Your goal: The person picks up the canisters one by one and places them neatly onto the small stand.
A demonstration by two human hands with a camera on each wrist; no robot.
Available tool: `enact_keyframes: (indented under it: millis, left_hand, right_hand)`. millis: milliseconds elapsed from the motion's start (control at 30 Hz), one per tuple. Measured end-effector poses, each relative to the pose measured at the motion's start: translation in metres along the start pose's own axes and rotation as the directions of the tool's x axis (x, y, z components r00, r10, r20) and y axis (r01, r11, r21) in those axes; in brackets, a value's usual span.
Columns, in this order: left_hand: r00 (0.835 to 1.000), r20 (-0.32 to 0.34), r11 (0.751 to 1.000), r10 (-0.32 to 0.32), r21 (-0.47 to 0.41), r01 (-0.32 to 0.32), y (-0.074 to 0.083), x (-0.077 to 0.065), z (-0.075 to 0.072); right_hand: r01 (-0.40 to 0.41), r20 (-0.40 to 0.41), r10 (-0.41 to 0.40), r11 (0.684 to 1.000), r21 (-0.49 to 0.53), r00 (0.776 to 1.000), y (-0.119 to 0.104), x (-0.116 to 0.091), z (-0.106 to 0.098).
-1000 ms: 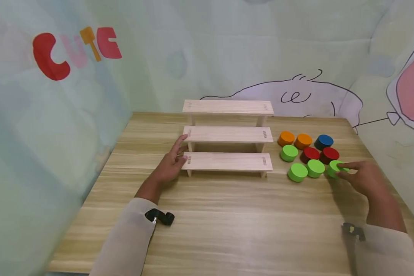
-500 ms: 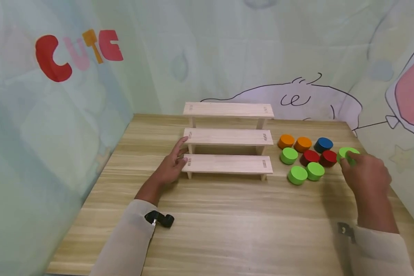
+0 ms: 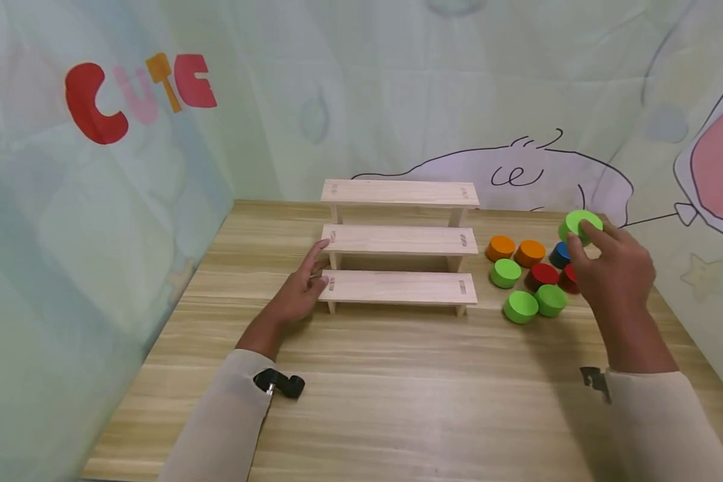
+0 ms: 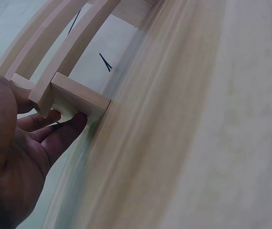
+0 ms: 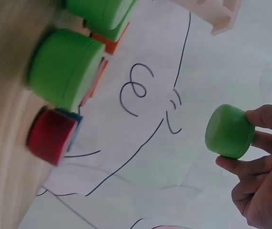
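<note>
Wooden table. Right hand pinches green block, right of shelf; left hand, fingers spread, touches shelf's left end. Firm pinch advised.

Left sleeve, one: long, plain, pale grey-beige, ending at the left cuff. At the inner edge of the left cuff: black fitting, one, with a rounded, knob-like end; small bright metal pin beneath it. Below the left cuff, along the inner edge of the cloth: thin dark line, cable or shadow, cannot be told. Beyond the left cuff: left hand, bare. Well to the right of the left cuff: right sleeve, one, similarly pale, with dark fitting, irregular in outline, at its inner edge; right hand, bare.
</note>
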State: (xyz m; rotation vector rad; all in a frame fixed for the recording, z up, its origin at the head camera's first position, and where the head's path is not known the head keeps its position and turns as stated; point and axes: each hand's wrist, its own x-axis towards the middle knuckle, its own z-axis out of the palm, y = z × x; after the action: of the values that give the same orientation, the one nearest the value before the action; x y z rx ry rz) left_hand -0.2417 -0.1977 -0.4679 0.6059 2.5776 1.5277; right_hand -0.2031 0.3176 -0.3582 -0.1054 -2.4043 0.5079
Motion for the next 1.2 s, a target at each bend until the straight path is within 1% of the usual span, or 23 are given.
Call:
enact_keyframes:
  millis: [100,200,367,500,700,933,1067,1200]
  left_hand:
    - [1.000,0.001,1.000,0.002,0.003,-0.002,-0.001,0.000,0.000]
    - [1.000,0.006,1.000,-0.003,0.008,0.003,-0.001,0.000,0.000]
    - [1.000,-0.001,1.000,-0.005,0.021,0.005,0.001,0.000,-0.002]
    - [1.000,0.000,1.000,-0.001,0.020,0.001,0.000,0.000,-0.003]
    - [1.000,0.014,1.000,0.005,0.000,-0.005,-0.002,0.000,-0.001]
    - [0.999,0.014,0.999,0.034,0.009,-0.034,-0.003,0.000,-0.001]
    - [1.000,0.014,1.000,0.027,0.001,-0.027,-0.002,0.001,-0.001]
    - [1.000,0.023,1.000,0.021,-0.011,-0.021,0.000,0.003,0.001]
  right_hand:
    - [0.015,-0.009,-0.014,0.998,0.064,1.000,-0.009,0.010,0.001]
    - [-0.004,0.008,0.003,0.994,0.108,1.000,-0.020,0.021,-0.002]
    - [0.031,-0.006,-0.031,0.981,0.194,1.000,-0.040,0.043,-0.002]
    - [0.048,-0.001,-0.049,0.968,0.248,0.999,-0.056,0.056,0.001]
    - [0.064,0.039,-0.078,0.959,0.276,0.996,-0.083,0.070,0.009]
    - [0.123,0.039,-0.142,0.942,0.311,0.989,-0.111,0.083,0.020]
    - [0.140,0.072,-0.171,0.937,0.320,0.983,-0.126,0.087,0.028]
    - [0.146,0.097,-0.191,0.924,0.353,0.977,-0.145,0.090,0.038]
